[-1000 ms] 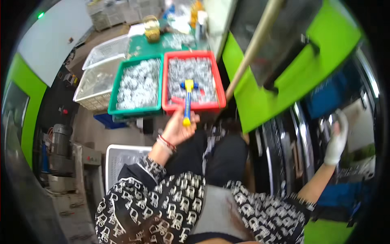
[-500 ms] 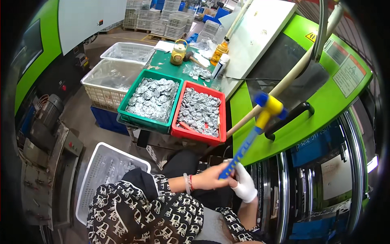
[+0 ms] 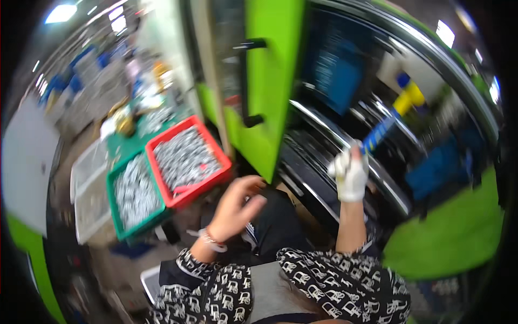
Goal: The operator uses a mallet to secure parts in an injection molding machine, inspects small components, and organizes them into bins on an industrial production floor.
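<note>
Pointing toward one o'clock from the gloved right hand (image 3: 350, 175) gripping it, a blue-and-yellow mallet (image 3: 383, 129), at two o'clock from the unclenched bare left hand (image 3: 232, 211)

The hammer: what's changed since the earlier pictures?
The hammer passed from the bare left hand to the gloved right hand, moving right, away from the red bin. The left hand let go and is empty. The red and green bins still hold silvery pieces.

Yellow kettle (image 3: 124, 125) on green table (image 3: 120, 143)
</note>
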`<state>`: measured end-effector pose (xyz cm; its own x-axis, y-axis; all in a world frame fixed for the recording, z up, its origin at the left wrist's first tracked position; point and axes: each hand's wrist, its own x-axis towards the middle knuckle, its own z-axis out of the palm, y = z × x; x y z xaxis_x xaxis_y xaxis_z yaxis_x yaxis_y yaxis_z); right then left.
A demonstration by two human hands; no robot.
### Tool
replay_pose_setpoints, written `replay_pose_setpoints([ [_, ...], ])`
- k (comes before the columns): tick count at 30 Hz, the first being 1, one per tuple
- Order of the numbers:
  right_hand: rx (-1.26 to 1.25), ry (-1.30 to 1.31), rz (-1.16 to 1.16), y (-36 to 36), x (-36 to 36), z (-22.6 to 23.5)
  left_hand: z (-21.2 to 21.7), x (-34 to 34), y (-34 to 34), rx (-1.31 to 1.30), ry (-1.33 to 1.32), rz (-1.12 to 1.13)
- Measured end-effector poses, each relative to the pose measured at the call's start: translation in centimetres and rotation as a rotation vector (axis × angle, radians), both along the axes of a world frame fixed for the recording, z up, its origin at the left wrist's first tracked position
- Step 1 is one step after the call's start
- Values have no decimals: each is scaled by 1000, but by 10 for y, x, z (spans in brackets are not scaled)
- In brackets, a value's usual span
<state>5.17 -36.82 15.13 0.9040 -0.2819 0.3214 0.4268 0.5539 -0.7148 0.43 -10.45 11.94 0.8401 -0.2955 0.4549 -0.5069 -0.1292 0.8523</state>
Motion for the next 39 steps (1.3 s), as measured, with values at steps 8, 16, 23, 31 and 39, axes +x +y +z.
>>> replay_pose_setpoints([
  [8,-22,250,-270,-119,95,38,107,113,-3,-215,-297,460],
  [16,459,-38,-482,-134,159,55,99,166,-32,-514,-207,482],
  [23,290,247,-218,-87,200,42,106,154,-42,-501,-182,501],
  [31,451,11,-623,-118,192,47,106,153,-42,-443,-195,545],
  [39,8,184,-446,-116,197,34,104,155,-38,-449,-186,493],
])
